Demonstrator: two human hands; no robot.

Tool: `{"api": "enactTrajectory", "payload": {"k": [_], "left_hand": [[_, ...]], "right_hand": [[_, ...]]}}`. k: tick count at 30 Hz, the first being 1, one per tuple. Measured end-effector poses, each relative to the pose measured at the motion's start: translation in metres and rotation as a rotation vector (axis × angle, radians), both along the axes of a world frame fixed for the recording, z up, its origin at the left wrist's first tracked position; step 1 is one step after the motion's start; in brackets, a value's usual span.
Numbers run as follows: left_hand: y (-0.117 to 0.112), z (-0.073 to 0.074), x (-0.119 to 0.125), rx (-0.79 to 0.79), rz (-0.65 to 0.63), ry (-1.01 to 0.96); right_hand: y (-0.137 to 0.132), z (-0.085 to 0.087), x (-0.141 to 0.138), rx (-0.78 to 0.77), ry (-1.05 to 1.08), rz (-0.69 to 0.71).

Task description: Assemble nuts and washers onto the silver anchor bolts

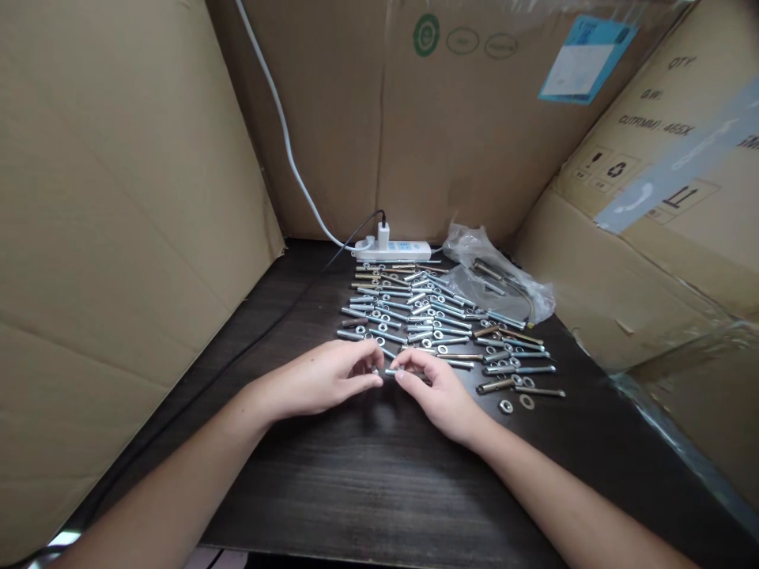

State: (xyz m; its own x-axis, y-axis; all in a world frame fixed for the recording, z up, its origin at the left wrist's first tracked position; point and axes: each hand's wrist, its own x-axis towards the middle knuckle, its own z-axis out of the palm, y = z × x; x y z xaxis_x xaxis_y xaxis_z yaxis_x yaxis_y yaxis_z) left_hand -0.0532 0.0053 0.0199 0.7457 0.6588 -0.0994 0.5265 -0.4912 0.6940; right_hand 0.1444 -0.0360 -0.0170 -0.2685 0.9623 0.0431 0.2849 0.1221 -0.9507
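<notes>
From where I stand, the right hand (439, 393) has thumb and finger clamped on a bolt (390, 372), its shaft lying sideways, free end pointing at the left hand (333, 376). That hand, just beside the tip, pinches a small piece (375, 371), too tiny to make out. The right-hand box (681, 265) reads "QTY", "G.W:" and "465X"; the blue label (587, 59) is unreadable.

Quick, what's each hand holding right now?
Left hand: pinching a small shiny piece, too tiny to name.
Right hand: pinching a thin metal rod.
</notes>
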Motion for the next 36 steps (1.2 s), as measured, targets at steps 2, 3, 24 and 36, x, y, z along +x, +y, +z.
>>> {"api": "enactTrajectory", "payload": {"k": [2, 3, 24, 36], "left_hand": [[-0.003, 0.001, 0.003, 0.005, -0.01, -0.043], [-0.004, 0.001, 0.004, 0.008, -0.012, -0.058], [-0.007, 0.001, 0.011, 0.166, 0.046, 0.011], [-0.012, 0.0, 0.01, 0.208, 0.076, -0.02]], "right_hand": [[-0.001, 0.0, -0.001, 0.003, -0.009, 0.016], [-0.001, 0.0, -0.001, 0.001, -0.012, 0.024], [0.0, -0.01, 0.001, -0.085, 0.125, 0.01], [0.002, -0.008, 0.0, -0.06, 0.105, -0.023]]}}
